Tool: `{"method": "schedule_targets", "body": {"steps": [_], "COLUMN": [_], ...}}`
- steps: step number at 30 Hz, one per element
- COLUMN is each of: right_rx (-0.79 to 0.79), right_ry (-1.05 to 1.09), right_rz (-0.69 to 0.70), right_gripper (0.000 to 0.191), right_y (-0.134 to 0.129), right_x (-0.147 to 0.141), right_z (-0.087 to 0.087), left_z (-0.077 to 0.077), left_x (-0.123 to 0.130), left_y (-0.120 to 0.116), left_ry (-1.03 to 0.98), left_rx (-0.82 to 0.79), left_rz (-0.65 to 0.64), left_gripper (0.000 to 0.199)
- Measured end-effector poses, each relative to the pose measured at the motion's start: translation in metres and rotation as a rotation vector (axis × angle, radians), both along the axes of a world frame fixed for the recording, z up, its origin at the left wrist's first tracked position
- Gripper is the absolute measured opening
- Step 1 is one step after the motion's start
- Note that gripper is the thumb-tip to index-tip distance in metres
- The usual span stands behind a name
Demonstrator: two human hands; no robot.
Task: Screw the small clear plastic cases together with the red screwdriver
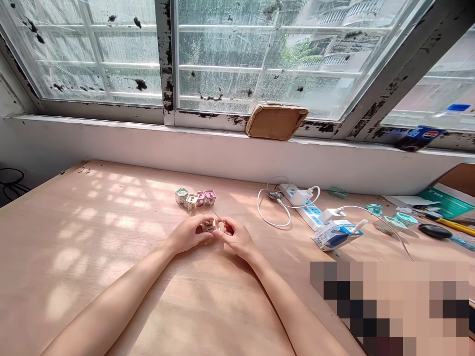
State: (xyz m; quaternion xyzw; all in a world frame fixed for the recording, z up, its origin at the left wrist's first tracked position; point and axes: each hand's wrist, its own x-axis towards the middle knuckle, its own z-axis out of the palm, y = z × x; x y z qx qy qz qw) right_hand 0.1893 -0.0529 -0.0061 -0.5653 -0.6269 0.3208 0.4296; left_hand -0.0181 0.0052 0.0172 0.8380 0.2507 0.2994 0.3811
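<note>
My left hand (pixel 188 234) is closed around a small clear-sided box (pixel 210 226) with a printed label, held low over the table. The fingertips of my right hand (pixel 238 238) meet the same box from the other side. Also in my right hand is a red-handled tool (pixel 229 228), which looks like a screwdriver, its thin metal shaft pointing away and to the left. Just beyond my hands stand several similar small boxes: a green-topped one (pixel 181 195), a cream-topped one (pixel 191 200) and pink-topped ones (pixel 210 196). My fingers hide part of the held box.
On the right lie a white power strip (pixel 309 214) with chargers and cables, a drink carton (pixel 336 235), teal-and-clear pieces (pixel 395 223), a black mouse (pixel 434 231) and a yellow pencil-like stick (pixel 451 226). A cardboard piece (pixel 276 122) and cola bottle (pixel 423 134) rest on the windowsill. Blurred blocks cover the lower right.
</note>
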Motion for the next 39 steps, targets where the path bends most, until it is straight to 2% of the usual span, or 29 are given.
{"method": "schedule_targets", "body": {"steps": [12, 18, 23, 26, 30, 33, 36, 39], "right_rx": [-0.013, 0.001, 0.009, 0.003, -0.004, -0.024, -0.039, -0.052], "right_ry": [-0.007, 0.076, 0.223, 0.303, 0.378, 0.435, 0.459, 0.463], "right_rz": [-0.026, -0.083, -0.173, -0.175, -0.167, -0.163, -0.171, -0.159], "right_gripper": [0.048, 0.051, 0.055, 0.053, 0.054, 0.057, 0.060, 0.061], "right_y": [0.001, -0.001, 0.000, -0.001, -0.001, 0.000, 0.000, 0.001], "right_x": [0.000, 0.003, 0.012, 0.013, 0.012, 0.012, 0.013, 0.014], "right_z": [-0.001, 0.003, 0.005, 0.005, 0.007, 0.008, 0.008, 0.007], "left_z": [0.004, -0.007, -0.013, -0.011, -0.009, -0.008, -0.008, -0.011], "left_x": [0.001, 0.000, -0.002, -0.002, -0.002, -0.002, -0.002, -0.003], "left_y": [0.000, 0.006, 0.007, 0.005, 0.003, 0.003, 0.003, 0.004], "left_ry": [0.018, 0.014, -0.089, -0.120, -0.055, -0.006, 0.013, 0.038], "left_rx": [-0.036, -0.039, -0.016, 0.022, 0.077, 0.064, 0.037, 0.038], "left_rz": [0.007, 0.045, 0.060, 0.051, 0.082, 0.074, 0.003, -0.016], "left_gripper": [0.042, 0.045, 0.049, 0.040, 0.031, 0.042, 0.059, 0.065]}}
